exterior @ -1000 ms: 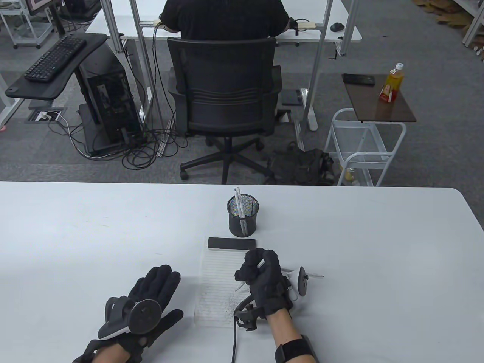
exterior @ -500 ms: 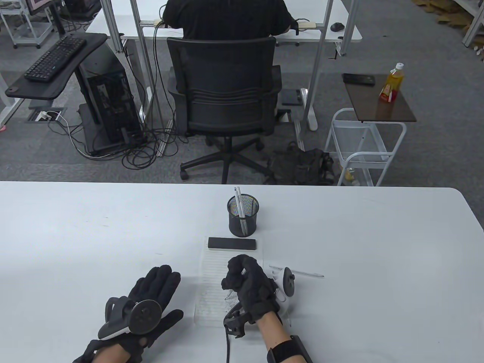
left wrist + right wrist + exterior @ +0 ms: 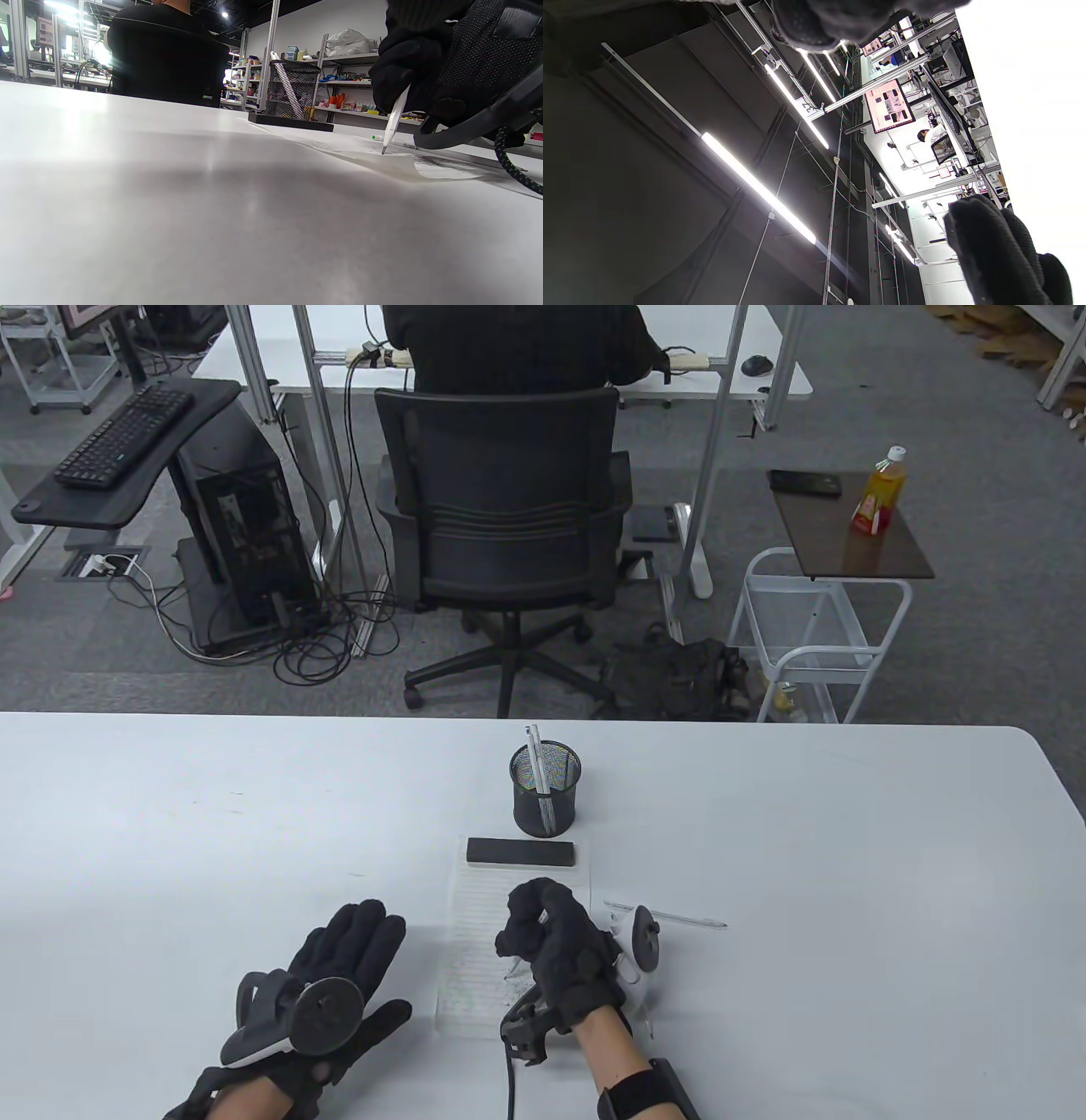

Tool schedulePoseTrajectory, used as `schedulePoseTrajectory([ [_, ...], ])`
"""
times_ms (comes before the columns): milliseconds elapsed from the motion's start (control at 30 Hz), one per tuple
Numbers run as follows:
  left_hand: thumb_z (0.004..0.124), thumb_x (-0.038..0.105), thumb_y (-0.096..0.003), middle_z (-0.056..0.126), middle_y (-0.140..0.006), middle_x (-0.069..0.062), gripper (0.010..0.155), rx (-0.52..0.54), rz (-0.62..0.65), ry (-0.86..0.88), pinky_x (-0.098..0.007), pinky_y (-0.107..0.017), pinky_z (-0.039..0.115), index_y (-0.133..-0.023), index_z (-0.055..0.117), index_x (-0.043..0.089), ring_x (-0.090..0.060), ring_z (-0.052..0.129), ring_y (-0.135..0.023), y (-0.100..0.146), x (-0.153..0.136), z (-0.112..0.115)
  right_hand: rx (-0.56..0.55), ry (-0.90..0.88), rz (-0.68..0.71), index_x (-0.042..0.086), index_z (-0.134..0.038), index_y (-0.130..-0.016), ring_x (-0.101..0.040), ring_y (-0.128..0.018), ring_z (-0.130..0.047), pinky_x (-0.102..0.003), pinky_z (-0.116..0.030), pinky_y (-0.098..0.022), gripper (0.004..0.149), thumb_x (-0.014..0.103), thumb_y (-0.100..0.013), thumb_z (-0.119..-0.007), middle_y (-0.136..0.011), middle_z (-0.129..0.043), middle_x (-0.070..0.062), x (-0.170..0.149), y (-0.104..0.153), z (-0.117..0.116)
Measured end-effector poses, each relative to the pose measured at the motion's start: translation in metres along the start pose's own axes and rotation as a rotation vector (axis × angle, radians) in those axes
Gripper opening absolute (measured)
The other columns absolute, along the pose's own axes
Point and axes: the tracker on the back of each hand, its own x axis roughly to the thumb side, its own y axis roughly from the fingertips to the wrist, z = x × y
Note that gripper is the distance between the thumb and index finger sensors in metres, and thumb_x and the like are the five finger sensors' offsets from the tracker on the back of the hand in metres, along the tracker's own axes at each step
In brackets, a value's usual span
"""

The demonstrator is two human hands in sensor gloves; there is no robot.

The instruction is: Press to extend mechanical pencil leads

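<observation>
My right hand (image 3: 551, 946) grips a white mechanical pencil (image 3: 393, 118) upright over the lined paper pad (image 3: 479, 916), tip down just above or at the sheet. In the table view only a sliver of that pencil (image 3: 515, 966) shows below the fist. My left hand (image 3: 344, 976) rests flat and open on the table to the left of the pad. A second white pencil (image 3: 687, 918) lies on the table right of my right hand. A black mesh pen cup (image 3: 545, 789) with another white pencil (image 3: 537, 768) stands behind the pad.
A black rectangular block (image 3: 521, 853) lies across the pad's top edge. Dark pencil marks (image 3: 488, 976) cover the pad's lower part. A cable (image 3: 513, 1069) runs from my right wrist to the near table edge. The right wrist view shows only ceiling lights.
My right hand moved left and a little toward me over the pad with the pencil, then nearly stopped. My left hand has not moved.
</observation>
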Motion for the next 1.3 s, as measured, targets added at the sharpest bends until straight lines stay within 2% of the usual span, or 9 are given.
schedulePoseTrajectory([
  [433, 0.065, 0.064, -0.0448, 0.028, -0.12, -0.013, 0.089, 0.0, 0.001, 0.001, -0.064, -0.076, 0.046, -0.114, 0.028, 0.023, -0.047, 0.04, -0.111, 0.0, 0.0, 0.0, 0.031, 0.004, 0.03, 0.005, -0.083, -0.077, -0.037, -0.039, -0.084, -0.065, -0.072, -0.044, 0.056, 0.051, -0.06, -0.057, -0.048, -0.087, -0.009, 0.007, -0.001, -0.009],
  [533, 0.066, 0.064, -0.0448, 0.028, -0.12, -0.013, 0.089, 0.001, 0.001, 0.0, -0.064, -0.076, 0.046, -0.114, 0.028, 0.022, -0.047, 0.04, -0.111, 0.0, 0.0, 0.0, 0.092, 0.01, 0.023, 0.003, -0.074, -0.09, -0.041, -0.05, -0.08, -0.069, -0.066, -0.051, 0.068, 0.062, -0.059, -0.057, -0.062, -0.083, -0.014, 0.017, -0.003, -0.014],
  [667, 0.065, 0.064, -0.0447, 0.028, -0.12, -0.013, 0.089, 0.005, -0.005, -0.001, -0.064, -0.076, 0.046, -0.114, 0.028, 0.023, -0.046, 0.04, -0.111, 0.0, -0.001, -0.001, 0.184, 0.061, -0.003, 0.004, -0.056, -0.104, -0.047, -0.066, -0.07, -0.072, -0.059, -0.057, 0.061, 0.047, -0.062, -0.059, -0.082, -0.071, -0.02, 0.044, -0.006, -0.023],
  [700, 0.065, 0.064, -0.0448, 0.027, -0.12, -0.013, 0.089, 0.005, -0.005, -0.002, -0.064, -0.076, 0.046, -0.114, 0.028, 0.023, -0.047, 0.04, -0.111, 0.0, -0.001, -0.001, 0.188, 0.115, -0.019, 0.004, -0.052, -0.106, -0.048, -0.068, -0.068, -0.071, -0.06, -0.057, 0.056, 0.036, -0.061, -0.061, -0.088, -0.065, -0.022, 0.054, -0.007, -0.024],
  [833, 0.064, 0.063, -0.0453, 0.028, -0.12, -0.013, 0.087, 0.009, -0.007, 0.0, -0.064, -0.076, 0.046, -0.114, 0.028, 0.023, -0.046, 0.04, -0.111, 0.0, -0.001, -0.002, 0.136, 0.562, -0.027, 0.005, -0.055, -0.103, -0.045, -0.067, -0.071, -0.066, -0.067, -0.053, 0.05, 0.017, -0.055, -0.063, -0.096, -0.052, -0.025, 0.093, -0.007, -0.022],
  [867, 0.064, 0.063, -0.0454, 0.027, -0.12, -0.013, 0.087, 0.01, -0.005, -0.002, -0.064, -0.076, 0.046, -0.114, 0.028, 0.022, -0.046, 0.04, -0.111, 0.0, -0.001, -0.002, 0.176, 0.728, -0.024, 0.005, -0.056, -0.103, -0.044, -0.067, -0.071, -0.065, -0.07, -0.052, 0.05, 0.015, -0.054, -0.063, -0.096, -0.049, -0.025, 0.106, -0.006, -0.02],
  [1067, 0.064, 0.063, -0.0452, 0.027, -0.12, -0.013, 0.088, 0.006, 0.001, -0.006, -0.064, -0.076, 0.046, -0.114, 0.028, 0.023, -0.046, 0.04, -0.111, 0.0, 0.0, -0.001, 0.283, 1.157, -0.197, 0.008, -0.067, -0.103, -0.047, -0.072, -0.067, -0.066, -0.07, -0.052, 0.05, 0.009, -0.053, -0.07, -0.095, -0.042, -0.022, 0.131, 0.006, 0.002],
  [1133, 0.064, 0.063, -0.0453, 0.027, -0.12, -0.013, 0.088, 0.004, 0.001, -0.009, -0.064, -0.076, 0.046, -0.114, 0.028, 0.023, -0.047, 0.039, -0.111, 0.0, 0.0, -0.001, 0.321, 1.258, -0.262, 0.009, -0.069, -0.103, -0.047, -0.073, -0.068, -0.066, -0.07, -0.053, 0.05, 0.009, -0.053, -0.072, -0.093, -0.048, -0.022, 0.133, 0.011, 0.012],
  [1300, 0.064, 0.063, -0.0453, 0.027, -0.12, -0.013, 0.088, 0.003, 0.0, -0.01, -0.064, -0.076, 0.046, -0.114, 0.028, 0.023, -0.046, 0.04, -0.111, 0.0, 0.0, -0.001, 0.389, 1.539, -0.295, 0.007, -0.07, -0.102, -0.049, -0.074, -0.072, -0.069, -0.068, -0.055, 0.052, 0.007, -0.05, -0.08, -0.09, -0.06, -0.023, 0.135, 0.02, 0.032],
])
